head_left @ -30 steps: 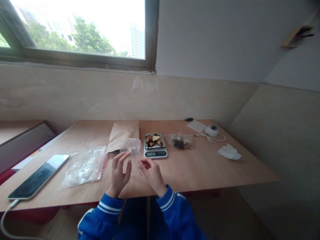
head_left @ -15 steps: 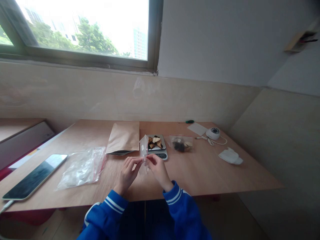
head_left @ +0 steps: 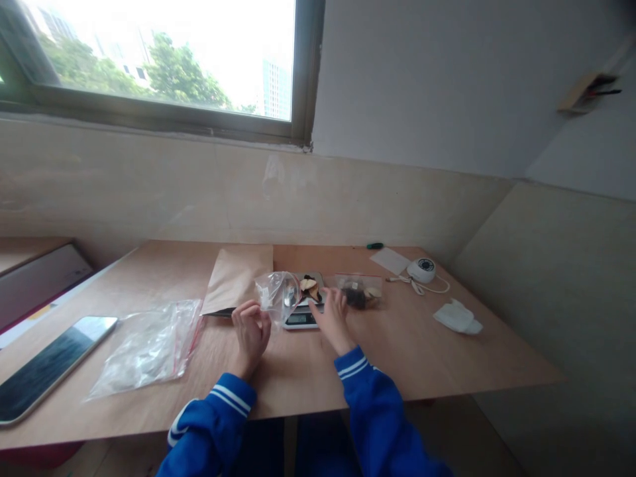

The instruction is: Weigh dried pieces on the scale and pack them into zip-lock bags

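My left hand (head_left: 252,333) is closed on a small clear zip bag (head_left: 278,295), whose mouth gapes toward the scale. A digital kitchen scale (head_left: 301,320) carries a small pile of dried brown-and-cream slices (head_left: 311,289); the bag covers its left part. At the right edge of this pile is my right hand (head_left: 334,317), thumb and fingers apart, the fingertips at or near the slices. Just right of it lies a filled zip bag (head_left: 358,291) with dark and pale dried pieces inside.
A brown kraft pouch (head_left: 236,275) lies behind my left hand. Farther left are flat clear zip bags (head_left: 149,348) and a phone (head_left: 54,368). To the right sit a white dome camera (head_left: 422,269) with its cable, a crumpled tissue (head_left: 457,317), white paper (head_left: 390,260) and a green-handled tool (head_left: 374,246).
Both hands were together on the zip bag. The right hand has let go and moved right to the slices. The bag now gapes and leans toward the scale in my left hand.
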Motion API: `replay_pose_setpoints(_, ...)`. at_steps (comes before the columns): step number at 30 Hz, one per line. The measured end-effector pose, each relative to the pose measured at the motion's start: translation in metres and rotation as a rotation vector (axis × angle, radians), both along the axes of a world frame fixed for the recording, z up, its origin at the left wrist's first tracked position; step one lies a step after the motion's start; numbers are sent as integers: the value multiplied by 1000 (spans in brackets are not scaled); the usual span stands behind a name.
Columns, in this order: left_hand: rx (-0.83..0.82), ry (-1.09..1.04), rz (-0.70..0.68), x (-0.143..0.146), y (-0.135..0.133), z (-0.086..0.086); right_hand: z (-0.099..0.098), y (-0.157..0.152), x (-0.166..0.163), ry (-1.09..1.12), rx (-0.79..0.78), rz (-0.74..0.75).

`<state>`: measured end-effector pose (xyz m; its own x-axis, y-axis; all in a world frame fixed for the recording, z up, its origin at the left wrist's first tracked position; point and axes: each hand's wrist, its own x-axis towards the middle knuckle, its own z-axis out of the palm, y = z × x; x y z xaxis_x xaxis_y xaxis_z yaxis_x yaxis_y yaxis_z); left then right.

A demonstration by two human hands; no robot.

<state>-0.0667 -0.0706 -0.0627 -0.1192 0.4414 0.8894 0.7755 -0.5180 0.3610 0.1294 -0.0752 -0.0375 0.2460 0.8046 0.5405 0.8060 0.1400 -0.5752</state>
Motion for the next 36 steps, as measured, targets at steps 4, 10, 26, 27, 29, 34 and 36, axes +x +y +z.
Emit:
replay_pose_setpoints(4, 10, 6, 2, -2, 0, -4, -11, 17, 5, -151, -50, -128)
replay_pose_setpoints(10, 7, -9, -18, -2, 2, -2, -16, 21, 15, -178, -9, -212)
replay_pose_setpoints(26, 6, -43, -58, -3, 2, -3, -32, 1, 18, -3, 105, -73)
replay_pose_setpoints(27, 17, -38, -55, -3, 2, -4, -33, 1, 17, -12, 98, -68)
replay_pose_setpoints(29, 27, -29, -53, -3, 2, -4, -33, 1, 16, -31, 83, -63)
replay_pose_setpoints(34, -3, -45, -75, -3, 1, -4, -34, 5, 16, -68, 52, -80)
replay_pose_setpoints(36, 7, -35, -100, -3, 1, -3, -35, 7, 16, -77, 43, -82)
